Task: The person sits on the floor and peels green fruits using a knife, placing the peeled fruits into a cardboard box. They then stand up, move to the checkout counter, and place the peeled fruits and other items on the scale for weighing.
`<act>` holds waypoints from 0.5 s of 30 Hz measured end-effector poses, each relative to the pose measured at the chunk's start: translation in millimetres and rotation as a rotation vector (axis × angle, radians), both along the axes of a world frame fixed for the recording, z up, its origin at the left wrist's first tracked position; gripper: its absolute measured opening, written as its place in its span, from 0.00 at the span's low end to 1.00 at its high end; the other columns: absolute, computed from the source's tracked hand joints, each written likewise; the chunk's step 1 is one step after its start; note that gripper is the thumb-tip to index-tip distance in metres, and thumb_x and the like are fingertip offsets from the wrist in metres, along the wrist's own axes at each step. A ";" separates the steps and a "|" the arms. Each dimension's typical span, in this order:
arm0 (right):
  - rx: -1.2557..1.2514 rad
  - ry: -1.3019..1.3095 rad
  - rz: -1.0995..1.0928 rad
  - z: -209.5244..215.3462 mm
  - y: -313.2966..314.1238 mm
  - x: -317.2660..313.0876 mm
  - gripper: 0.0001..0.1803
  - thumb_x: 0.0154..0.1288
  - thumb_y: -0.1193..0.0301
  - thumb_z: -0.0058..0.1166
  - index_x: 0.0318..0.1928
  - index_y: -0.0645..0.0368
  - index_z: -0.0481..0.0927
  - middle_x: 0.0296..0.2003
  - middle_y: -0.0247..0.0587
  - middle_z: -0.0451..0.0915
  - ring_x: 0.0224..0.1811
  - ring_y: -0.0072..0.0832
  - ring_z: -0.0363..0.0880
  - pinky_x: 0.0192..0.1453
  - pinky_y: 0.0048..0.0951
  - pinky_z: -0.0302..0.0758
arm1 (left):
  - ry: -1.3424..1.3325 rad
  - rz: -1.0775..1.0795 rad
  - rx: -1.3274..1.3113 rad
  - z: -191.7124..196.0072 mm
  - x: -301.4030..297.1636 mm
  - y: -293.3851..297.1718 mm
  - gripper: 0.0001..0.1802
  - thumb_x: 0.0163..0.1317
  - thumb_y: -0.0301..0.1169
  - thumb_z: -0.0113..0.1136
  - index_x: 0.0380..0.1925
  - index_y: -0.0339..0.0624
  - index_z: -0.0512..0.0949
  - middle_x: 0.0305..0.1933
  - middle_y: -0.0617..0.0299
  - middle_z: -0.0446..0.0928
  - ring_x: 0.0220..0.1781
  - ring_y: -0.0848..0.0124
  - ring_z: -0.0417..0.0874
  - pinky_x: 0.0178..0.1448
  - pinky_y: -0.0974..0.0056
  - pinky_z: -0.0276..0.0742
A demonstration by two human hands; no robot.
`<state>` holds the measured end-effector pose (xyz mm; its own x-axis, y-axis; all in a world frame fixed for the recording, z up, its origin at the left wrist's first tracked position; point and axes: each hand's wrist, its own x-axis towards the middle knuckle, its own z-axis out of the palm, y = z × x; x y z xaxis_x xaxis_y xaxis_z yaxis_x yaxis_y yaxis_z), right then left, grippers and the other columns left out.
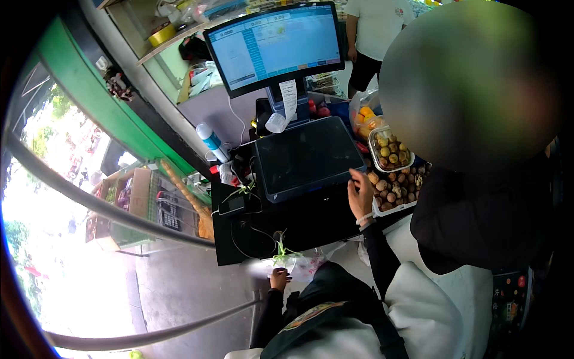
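Note:
My left hand (279, 279) is low in front of me with its fingers closed at the edge of a clear plastic bag (306, 267). Green leafy stalks (281, 254) stick up from beside the bag. Over the near right corner of a black flat-topped scale (311, 157), my right hand (360, 196) is raised with its fingers loosely apart and nothing seen in it. Just right of that hand lie walnuts (399, 186) in a white tray. A curl of printed paper (289, 99) hangs below the monitor (276, 45) behind the scale.
A small box of round fruit (391, 151) rests on the walnuts. A bag of orange fruit (366, 118) is behind it. A blue-and-white spray can (213, 142) stands left of the scale. Another person in a black sleeve (478, 215) is close on my right; someone in a white shirt (378, 27) stands beyond.

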<state>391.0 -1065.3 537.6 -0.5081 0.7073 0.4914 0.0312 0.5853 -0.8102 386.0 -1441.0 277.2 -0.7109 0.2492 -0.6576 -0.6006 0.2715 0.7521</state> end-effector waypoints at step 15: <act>-1.039 -0.243 -0.980 -123.5 234.8 8.5 0.41 0.59 0.41 0.53 0.54 0.70 0.73 0.50 0.57 0.76 0.52 0.47 0.76 0.53 0.44 0.73 | 1.354 -1.002 -0.286 -0.2 -163.1 1.3 0.15 0.51 0.36 0.65 0.40 0.48 0.81 0.38 0.57 0.80 0.39 0.60 0.81 0.41 0.57 0.76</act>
